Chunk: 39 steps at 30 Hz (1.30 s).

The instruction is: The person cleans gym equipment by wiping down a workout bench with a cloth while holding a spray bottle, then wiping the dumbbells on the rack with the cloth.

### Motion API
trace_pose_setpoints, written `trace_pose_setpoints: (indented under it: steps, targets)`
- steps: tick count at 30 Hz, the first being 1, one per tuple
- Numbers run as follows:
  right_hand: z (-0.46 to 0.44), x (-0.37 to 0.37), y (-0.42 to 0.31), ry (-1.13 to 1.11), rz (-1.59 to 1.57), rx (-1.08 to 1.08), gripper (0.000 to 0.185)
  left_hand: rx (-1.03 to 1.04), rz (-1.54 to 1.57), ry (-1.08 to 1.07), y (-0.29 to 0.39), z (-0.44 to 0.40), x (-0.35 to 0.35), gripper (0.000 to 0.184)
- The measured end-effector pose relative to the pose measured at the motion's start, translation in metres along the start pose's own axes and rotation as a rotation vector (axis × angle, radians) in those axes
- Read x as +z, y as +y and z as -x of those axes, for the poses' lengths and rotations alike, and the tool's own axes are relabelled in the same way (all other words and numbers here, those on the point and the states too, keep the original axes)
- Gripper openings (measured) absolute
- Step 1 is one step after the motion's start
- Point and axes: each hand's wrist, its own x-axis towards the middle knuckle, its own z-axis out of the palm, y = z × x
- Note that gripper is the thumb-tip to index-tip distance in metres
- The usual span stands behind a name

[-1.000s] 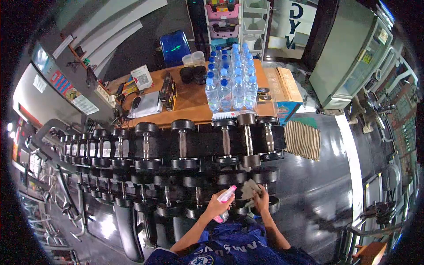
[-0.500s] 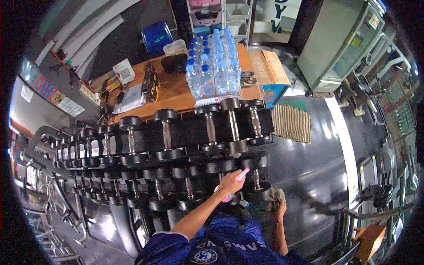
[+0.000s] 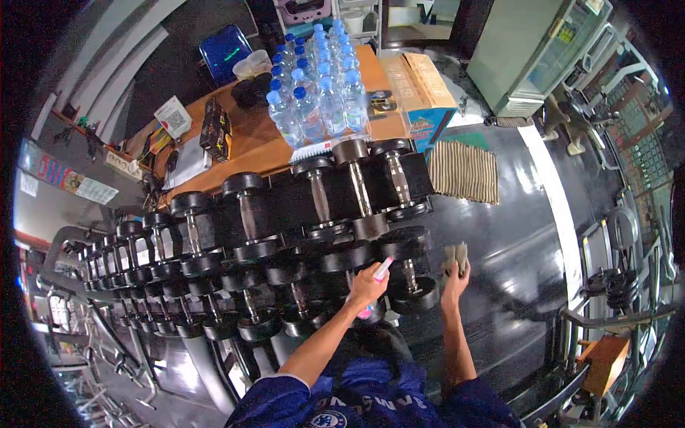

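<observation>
My left hand (image 3: 368, 287) is closed around a spray bottle (image 3: 383, 269) with a white and pink top; some of its pink body shows below my fingers. It is over the lower rack row, in front of a dumbbell handle. A greyish-brown cloth (image 3: 455, 255) is gripped in my right hand (image 3: 454, 277), off the right end of the rack and apart from the dumbbells. Between my hands lies the end dumbbell (image 3: 409, 274) of the lower row, black-headed with a metal handle. Another dumbbell (image 3: 359, 189) lies in the upper row.
Behind the rack, a wooden desk (image 3: 250, 152) bears several water bottles (image 3: 307, 110). A cardboard box (image 3: 421, 78) stands at its right end, with a striped mat (image 3: 464, 171) on the floor. A fridge (image 3: 510, 64) is at the back right, with gym machines (image 3: 617, 278) along the right.
My right hand has lifted the cloth up and away from the end dumbbell's near head. My left hand still grips the spray bottle. The view has shifted slightly.
</observation>
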Motion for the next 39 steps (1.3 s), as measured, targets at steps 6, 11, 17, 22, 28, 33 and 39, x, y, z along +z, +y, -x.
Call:
trace_pose_setpoints:
  steps: [6,11,17,22,28,33,39]
  targets:
    - [-0.002,0.072,0.018,-0.575,0.785,-0.657,0.060,-0.234,0.175,-0.036,-0.018,0.021,0.014,0.026]
    - [-0.028,0.058,0.027,-0.832,0.914,-0.958,0.058,-0.327,0.217,-0.056,-0.039,0.050,0.010,0.028]
    - [-0.073,0.053,0.065,-0.338,0.604,-0.390,0.052,-0.360,0.369,0.017,-0.048,0.067,0.002,0.021]
    - [-0.107,0.054,0.094,-0.237,0.337,-0.027,0.042,-0.445,0.420,0.051,-0.042,0.075,-0.003,0.023]
    - [-0.010,0.072,0.052,-0.576,0.875,-0.833,0.054,-0.484,0.488,0.114,-0.043,0.104,0.009,0.023]
    - [0.011,0.121,0.081,-0.873,1.267,-1.221,0.029,-0.539,0.568,0.182,-0.019,0.145,0.027,0.022]
    - [-0.009,0.108,0.081,-1.045,1.324,-1.526,0.021,-0.573,0.739,0.284,-0.001,0.201,0.072,0.026]
